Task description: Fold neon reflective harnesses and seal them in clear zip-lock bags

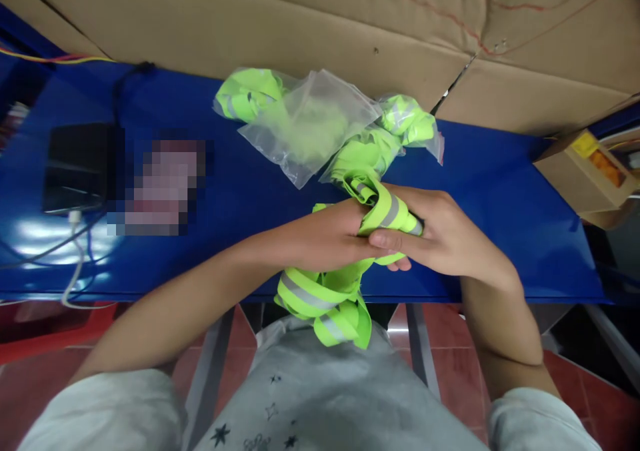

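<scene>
My left hand [325, 237] and my right hand [440, 237] meet over the near edge of a blue table [500, 204], both closed around a bunched neon-green vest with grey reflective stripes [385, 214]. Part of the vest [320, 304] hangs down below my hands toward my lap. Just beyond my hands lie clear plastic bags [305, 124] holding more neon-green vests [247, 94], one at the left and one at the right [407, 121].
A black device [77, 167] with cables sits at the table's left, beside a blurred patch. A small cardboard box [585, 171] stands at the right edge. Cardboard sheets [300, 17] line the back. Red floor tiles show under the table.
</scene>
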Demonstrator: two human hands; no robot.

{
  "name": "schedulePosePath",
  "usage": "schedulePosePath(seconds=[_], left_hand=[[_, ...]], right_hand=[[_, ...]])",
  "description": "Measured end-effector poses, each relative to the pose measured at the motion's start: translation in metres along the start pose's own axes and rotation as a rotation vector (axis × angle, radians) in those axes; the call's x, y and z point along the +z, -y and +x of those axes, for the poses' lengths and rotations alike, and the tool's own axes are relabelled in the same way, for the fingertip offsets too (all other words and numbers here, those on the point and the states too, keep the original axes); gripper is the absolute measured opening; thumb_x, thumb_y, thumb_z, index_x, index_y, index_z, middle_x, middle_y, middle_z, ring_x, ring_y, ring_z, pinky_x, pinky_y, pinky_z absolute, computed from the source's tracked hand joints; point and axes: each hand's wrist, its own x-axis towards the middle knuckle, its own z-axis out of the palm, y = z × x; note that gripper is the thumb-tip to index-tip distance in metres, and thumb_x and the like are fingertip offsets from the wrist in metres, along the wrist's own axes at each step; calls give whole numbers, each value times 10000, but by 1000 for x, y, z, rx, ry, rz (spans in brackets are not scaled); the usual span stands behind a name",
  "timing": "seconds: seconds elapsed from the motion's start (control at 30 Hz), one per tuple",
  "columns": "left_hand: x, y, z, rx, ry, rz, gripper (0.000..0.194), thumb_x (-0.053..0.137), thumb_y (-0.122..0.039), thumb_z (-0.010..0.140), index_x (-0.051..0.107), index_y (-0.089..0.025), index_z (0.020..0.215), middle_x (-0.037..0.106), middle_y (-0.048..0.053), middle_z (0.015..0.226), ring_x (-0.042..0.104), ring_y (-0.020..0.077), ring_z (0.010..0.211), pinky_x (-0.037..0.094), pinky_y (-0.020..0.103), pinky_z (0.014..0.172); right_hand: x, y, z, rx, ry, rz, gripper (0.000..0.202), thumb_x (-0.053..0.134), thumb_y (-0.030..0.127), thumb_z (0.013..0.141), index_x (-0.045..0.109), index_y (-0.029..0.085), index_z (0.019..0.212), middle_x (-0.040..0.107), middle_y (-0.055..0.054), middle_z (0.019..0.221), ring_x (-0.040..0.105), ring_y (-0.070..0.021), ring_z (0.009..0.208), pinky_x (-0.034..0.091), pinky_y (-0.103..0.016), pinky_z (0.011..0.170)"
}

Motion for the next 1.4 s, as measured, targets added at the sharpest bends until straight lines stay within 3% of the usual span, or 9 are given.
schedulePosePath(seconds=[0.1, 0.23, 0.4, 0.67, 0.8, 0.9, 1.03, 1.23, 1.4], left_hand=[[2, -9, -2, -59, 77, -176, 142, 733, -255, 962, 775, -177, 1073, 806, 67, 1207, 757, 208, 1169, 610, 321, 1034], [8, -22, -7, -194, 231, -383, 270, 718, -266, 979, 729, -174, 1233, 823, 86, 1152, 790, 202, 1059, 640, 298, 916], [10, -23, -9, -215, 166, -255, 291, 768, -318, 948, 733, -170, 1196, 827, 72, 1018, 785, 184, 932, 623, 261, 804], [7, 7, -10, -304, 106, -218, 255, 901, -341, 791, 754, -164, 901, 758, 13, 831, 696, 143, 721, 573, 227, 658], [13, 6, -13, -268, -3, -111, 228, 858, -291, 813, 739, -162, 957, 755, 6, 851, 680, 138, 732, 534, 222, 654], [11, 8, -11, -243, -35, -9, 232, 836, -296, 821, 727, -166, 980, 768, 10, 875, 698, 156, 754, 521, 228, 647], [5, 17, -5, -213, -92, 30, 305, 861, -335, 801, 727, -165, 1016, 789, 33, 939, 728, 179, 803, 555, 250, 693], [5, 23, -3, -215, -226, 165, 606, 908, -458, 766, 659, -175, 1241, 764, 92, 1183, 733, 276, 1102, 605, 357, 930], [11, 29, -7, 173, -632, 608, 1149, 919, -494, 761, 227, -311, 1660, 273, 148, 1753, 355, 372, 1599, 495, 471, 1206]], right_hand=[[-1, 5, -4, -55, -97, -20, 211, 792, 459, 920, 744, 259, 962, 765, -2, 896, 690, -184, 769, 533, -294, 696], [-2, 17, -12, 40, -372, 126, 230, 706, 427, 998, 732, 251, 852, 682, 30, 740, 599, -131, 616, 471, -279, 583], [-9, 18, -15, 70, -624, 261, 192, 772, 431, 954, 778, 256, 875, 712, 11, 838, 652, -147, 733, 485, -284, 619], [-28, -22, -7, 261, -390, 698, 267, 825, 461, 872, 790, 213, 965, 811, -59, 951, 783, -231, 804, 632, -332, 712], [-33, -38, -7, 444, -180, 822, 383, 883, 539, 789, 793, 201, 944, 813, -65, 843, 761, -221, 639, 630, -319, 596], [-29, -48, -5, 454, -80, 888, 415, 871, 573, 786, 793, 210, 971, 819, -74, 874, 793, -249, 744, 657, -340, 651], [-15, -54, 3, 437, -80, 935, 398, 862, 546, 790, 793, 216, 1003, 826, -68, 993, 803, -231, 882, 676, -343, 826], [3, -53, 12, 384, -223, 857, 317, 785, 420, 858, 772, 239, 1119, 820, -38, 1081, 798, -216, 947, 671, -322, 819], [10, -44, 12, 423, -191, 934, 280, 783, 391, 832, 773, 223, 1056, 821, -38, 1047, 797, -219, 957, 673, -334, 845]])
